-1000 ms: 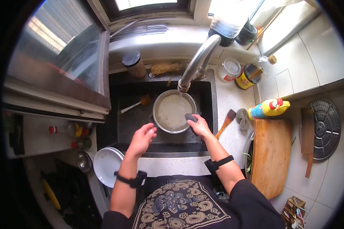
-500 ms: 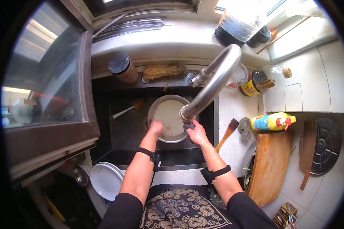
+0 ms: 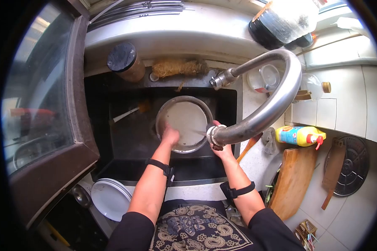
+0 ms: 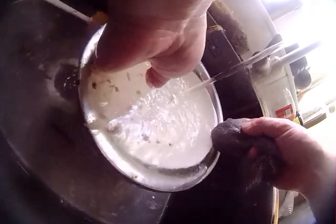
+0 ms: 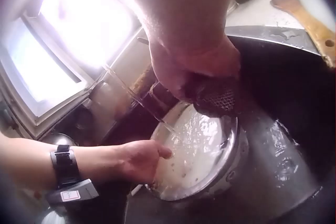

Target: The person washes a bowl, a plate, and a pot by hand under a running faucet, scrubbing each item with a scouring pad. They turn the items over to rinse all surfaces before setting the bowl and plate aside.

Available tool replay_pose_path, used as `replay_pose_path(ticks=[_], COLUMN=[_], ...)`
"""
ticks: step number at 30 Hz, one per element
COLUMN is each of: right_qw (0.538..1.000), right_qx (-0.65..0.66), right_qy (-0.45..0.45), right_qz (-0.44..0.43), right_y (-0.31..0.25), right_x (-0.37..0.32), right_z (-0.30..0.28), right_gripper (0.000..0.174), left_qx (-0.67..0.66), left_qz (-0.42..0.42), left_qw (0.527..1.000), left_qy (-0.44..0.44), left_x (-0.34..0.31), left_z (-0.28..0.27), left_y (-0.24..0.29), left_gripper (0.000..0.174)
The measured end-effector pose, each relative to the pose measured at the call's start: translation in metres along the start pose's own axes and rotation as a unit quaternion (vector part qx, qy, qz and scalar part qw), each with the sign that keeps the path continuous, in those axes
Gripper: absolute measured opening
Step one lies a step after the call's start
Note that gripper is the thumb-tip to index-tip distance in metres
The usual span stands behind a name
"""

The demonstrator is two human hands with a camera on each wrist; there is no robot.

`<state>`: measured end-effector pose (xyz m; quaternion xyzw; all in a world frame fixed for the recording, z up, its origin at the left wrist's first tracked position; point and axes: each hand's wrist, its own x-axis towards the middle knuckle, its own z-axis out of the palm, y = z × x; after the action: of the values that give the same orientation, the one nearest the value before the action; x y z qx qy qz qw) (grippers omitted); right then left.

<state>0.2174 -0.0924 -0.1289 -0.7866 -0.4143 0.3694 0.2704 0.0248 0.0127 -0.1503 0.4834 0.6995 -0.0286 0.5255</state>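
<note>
Nearest in my head view: one stack of white plates (image 3: 110,197) at lower left; I can't count the plates.

The left hand (image 3: 170,136) has its fingers curled over the near-left rim of the one steel pan (image 3: 187,121), holding it. The right hand (image 3: 224,152) has its fingers closed round one dark scouring pad (image 4: 235,138), which touches the pan's right rim.

The pan sits in the black sink (image 3: 130,136), right of centre. It is round, so I note no long axis. Its mouth faces up, with cloudy water inside. One thin stream from the tap (image 3: 276,104) lands in it.

Farther back there is one white-handled brush (image 3: 127,113), lying with its handle pointing left. Beyond the sink stands one dark-lidded jar (image 3: 123,62).
</note>
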Motion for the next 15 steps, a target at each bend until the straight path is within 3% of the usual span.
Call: replay_pose_path(ticks=[2, 4, 6, 9, 11, 12, 15], right_qw=[0.999, 0.997, 0.995, 0.951, 0.948, 0.969, 0.945], right_qx=[-0.029, -0.05, 0.022, 0.189, 0.211, 0.108, -0.074], right_qy=[-0.028, -0.053, -0.086, -0.116, -0.093, -0.084, -0.222], right_qz=[0.003, -0.01, 0.055, 0.215, 0.22, 0.204, 0.231], right_y=[0.014, 0.018, 0.015, -0.032, -0.056, -0.069, -0.075], right_x=[0.009, 0.016, 0.024, 0.028, 0.026, 0.022, 0.04], right_z=[0.008, 0.016, 0.018, -0.001, -0.004, -0.006, -0.009], right_gripper=[0.047, 0.058, 0.066, 0.073, 0.074, 0.066, 0.054], left_qx=[0.012, 0.02, 0.026, 0.03, 0.032, 0.045, 0.063], left_qz=[0.038, 0.014, 0.003, 0.016, 0.036, 0.04, 0.047], left_qw=[0.999, 0.999, 0.998, 0.998, 0.997, 0.997, 0.996], left_qy=[-0.013, -0.036, -0.049, -0.057, -0.06, -0.056, -0.052], left_x=[0.002, 0.002, -0.001, 0.001, 0.005, 0.006, 0.003], left_z=[-0.002, -0.006, -0.009, -0.009, -0.007, -0.006, -0.01], left_y=[0.001, 0.007, 0.009, 0.007, 0.004, 0.003, 0.003], left_gripper=[0.074, 0.074, 0.073, 0.072, 0.071, 0.071, 0.071])
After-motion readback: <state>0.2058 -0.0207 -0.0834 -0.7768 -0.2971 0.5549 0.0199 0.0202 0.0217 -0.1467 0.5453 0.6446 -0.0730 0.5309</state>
